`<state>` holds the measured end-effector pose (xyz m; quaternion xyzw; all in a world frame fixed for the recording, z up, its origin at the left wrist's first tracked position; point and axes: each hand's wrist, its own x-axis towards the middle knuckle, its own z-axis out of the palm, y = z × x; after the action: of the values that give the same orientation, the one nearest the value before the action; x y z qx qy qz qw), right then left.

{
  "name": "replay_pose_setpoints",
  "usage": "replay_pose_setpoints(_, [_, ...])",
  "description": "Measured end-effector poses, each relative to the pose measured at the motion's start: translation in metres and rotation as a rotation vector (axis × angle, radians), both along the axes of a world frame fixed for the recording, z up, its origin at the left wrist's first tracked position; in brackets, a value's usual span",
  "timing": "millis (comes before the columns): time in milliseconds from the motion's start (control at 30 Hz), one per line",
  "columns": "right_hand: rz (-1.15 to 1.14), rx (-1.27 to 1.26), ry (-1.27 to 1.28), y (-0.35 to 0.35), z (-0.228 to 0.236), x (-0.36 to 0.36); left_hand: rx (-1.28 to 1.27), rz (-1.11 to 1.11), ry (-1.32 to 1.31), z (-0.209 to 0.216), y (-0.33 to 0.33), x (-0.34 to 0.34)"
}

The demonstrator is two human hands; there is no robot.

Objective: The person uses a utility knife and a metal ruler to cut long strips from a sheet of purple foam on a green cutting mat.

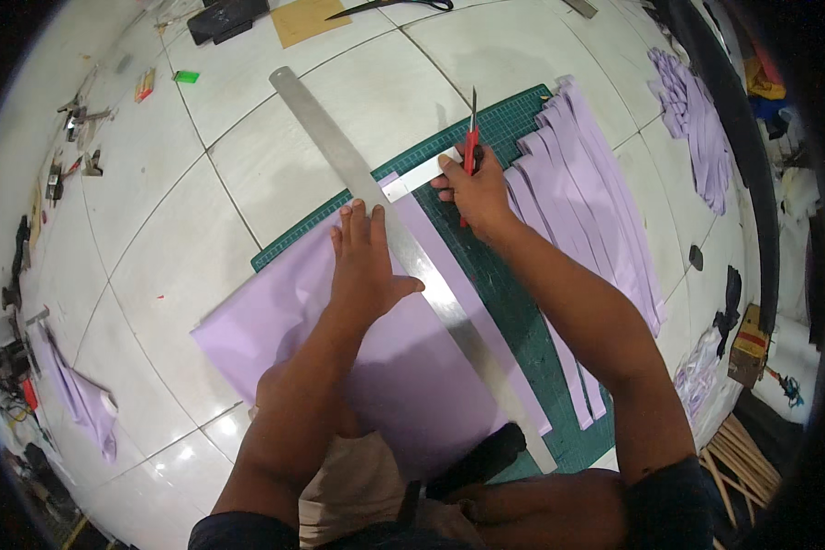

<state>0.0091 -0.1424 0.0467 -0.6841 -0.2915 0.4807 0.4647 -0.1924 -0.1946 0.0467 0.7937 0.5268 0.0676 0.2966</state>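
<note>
My left hand (365, 261) lies with fingers spread on a long metal ruler (319, 128), pressing it against a folded lilac fabric (412, 367). The ruler runs slantwise over the cloth, leaving a narrow lilac band along its right side. Underneath is a green cutting mat (500, 293). Between thumb and fingers, my right hand (479, 194) grips a short pale ruler (420, 178), whose far end meets the long ruler's edge. The same hand also holds a red cutter knife (472, 147), blade pointing away from me. Lilac fabric strips (605, 197) lie right of that hand.
Another bunch of lilac strips (697, 137) rests on the tiled floor (156, 247) at far right. Black scissors (390, 7) and a tan card (310, 20) are at the far edge. Metal parts (82, 119) lie left; wooden sticks (742, 463) sit lower right.
</note>
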Motion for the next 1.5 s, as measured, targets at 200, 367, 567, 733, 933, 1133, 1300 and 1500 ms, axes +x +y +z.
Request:
replay_pose_setpoints(200, [0.006,-0.013,-0.097,0.006,-0.013,-0.007,-0.026,0.012,0.018,0.004,0.001,0.0])
replay_pose_setpoints(367, [0.011,0.013,-0.1,0.007,-0.025,-0.002,-0.02,0.015,0.01,0.004,0.002,0.003])
replay_pose_setpoints(567, [0.043,-0.039,-0.084,0.006,-0.013,-0.006,-0.028,0.014,0.036,0.003,0.002,0.0])
replay_pose_setpoints(733, [0.012,-0.009,-0.102,0.006,-0.02,-0.005,-0.037,0.014,0.034,0.005,0.002,0.002])
replay_pose_setpoints(933, [0.004,0.032,-0.099,0.006,-0.027,-0.005,-0.037,0.009,0.025,0.002,0.002,0.0])
replay_pose_setpoints(1133, [-0.011,0.032,-0.115,0.003,-0.025,-0.009,-0.057,-0.017,0.093,0.006,0.002,0.001])
replay_pose_setpoints(1300, [-0.066,0.08,-0.041,-0.001,-0.016,-0.004,-0.043,-0.055,0.138,0.008,0.004,0.009])
replay_pose_setpoints(1500, [-0.057,0.105,-0.043,-0.064,0.051,-0.007,-0.025,-0.111,0.313,0.007,0.004,0.001])
